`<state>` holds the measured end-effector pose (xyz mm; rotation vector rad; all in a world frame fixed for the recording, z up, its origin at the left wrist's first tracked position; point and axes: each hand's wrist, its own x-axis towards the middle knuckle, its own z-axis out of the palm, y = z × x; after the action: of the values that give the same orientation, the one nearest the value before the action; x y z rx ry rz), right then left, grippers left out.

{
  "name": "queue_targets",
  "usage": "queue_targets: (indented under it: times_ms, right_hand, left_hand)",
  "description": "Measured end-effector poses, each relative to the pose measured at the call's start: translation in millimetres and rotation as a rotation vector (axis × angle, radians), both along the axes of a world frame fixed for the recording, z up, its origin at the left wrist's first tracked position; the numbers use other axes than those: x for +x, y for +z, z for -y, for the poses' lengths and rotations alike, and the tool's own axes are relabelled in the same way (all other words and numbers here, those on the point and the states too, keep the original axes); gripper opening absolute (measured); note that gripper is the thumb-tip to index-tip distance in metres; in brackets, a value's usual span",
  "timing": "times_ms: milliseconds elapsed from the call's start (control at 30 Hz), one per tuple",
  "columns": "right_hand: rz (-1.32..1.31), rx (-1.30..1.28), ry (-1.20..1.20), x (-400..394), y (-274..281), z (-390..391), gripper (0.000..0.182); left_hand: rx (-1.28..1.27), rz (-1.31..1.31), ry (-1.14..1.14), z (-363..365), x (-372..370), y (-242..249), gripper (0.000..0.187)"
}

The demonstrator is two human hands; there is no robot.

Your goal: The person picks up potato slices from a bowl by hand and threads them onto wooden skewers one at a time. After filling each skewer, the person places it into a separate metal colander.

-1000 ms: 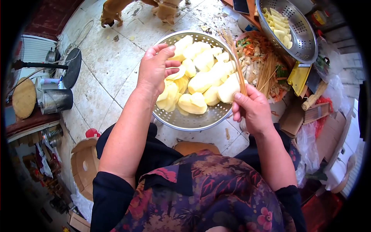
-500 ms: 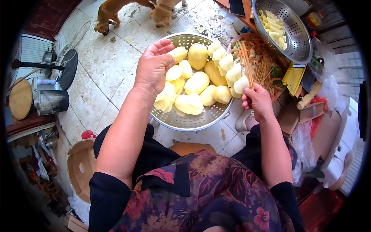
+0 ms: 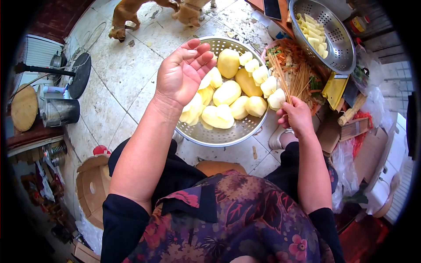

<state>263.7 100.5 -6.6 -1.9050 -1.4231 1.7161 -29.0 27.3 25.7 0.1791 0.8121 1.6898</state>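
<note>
My right hand (image 3: 297,117) is closed around the lower ends of a few thin bamboo skewers (image 3: 281,75) and a skewered row of potato slices (image 3: 268,85), which slants up and left over the colander's right side. My left hand (image 3: 183,72) is raised above the colander's left rim, palm turned inward, fingers apart and lightly curled, with nothing in it. Below sits a metal colander (image 3: 210,140) with several peeled potatoes (image 3: 227,93). Overlapping potato slices (image 3: 191,110) lie at its left side, partly behind my left wrist.
A second colander (image 3: 340,48) with potato pieces (image 3: 312,33) stands at upper right, near a phone (image 3: 271,8). More skewers (image 3: 302,83) lie over vegetable scraps (image 3: 285,55). Two dogs (image 3: 125,17) (image 3: 189,13) stand on the tiled floor. A cardboard box (image 3: 90,193) is at left.
My left hand has moved slightly up and right, its fingers opening and the palm turning into view. My right hand still holds the skewers, shifted slightly right and down.
</note>
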Motion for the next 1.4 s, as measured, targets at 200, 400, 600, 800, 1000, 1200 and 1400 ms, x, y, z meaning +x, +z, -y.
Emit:
queue_targets:
  times_ms: [200,400,600,800,1000,1200,1400]
  right_hand:
    - [0.221,0.312,0.163,5,14,3,0.021]
    - [0.072,0.485,0.237,-8,18,13,0.020]
    - [-0.121,0.525,0.361,-30,32,29,0.019]
    - [-0.237,0.506,0.386,-46,45,37,0.019]
    - [-0.326,0.406,0.424,-70,71,23,0.018]
    - [-0.427,0.264,0.467,-95,71,23,0.019]
    - [-0.410,0.081,0.421,-86,60,36,0.018]
  left_hand:
    - [0.069,0.116,-0.024,0,-3,-5,0.023]
    - [0.153,0.210,-0.111,3,1,-2,0.017]
    - [0.035,0.022,0.010,11,-8,13,0.015]
    - [-0.345,-0.598,-0.078,32,-27,21,0.020]
    - [-0.585,-0.942,-0.280,48,-46,30,0.015]
    - [-0.598,-1.229,-0.350,55,-53,2,0.023]
    - [-0.620,-1.550,-0.543,37,-57,-19,0.029]
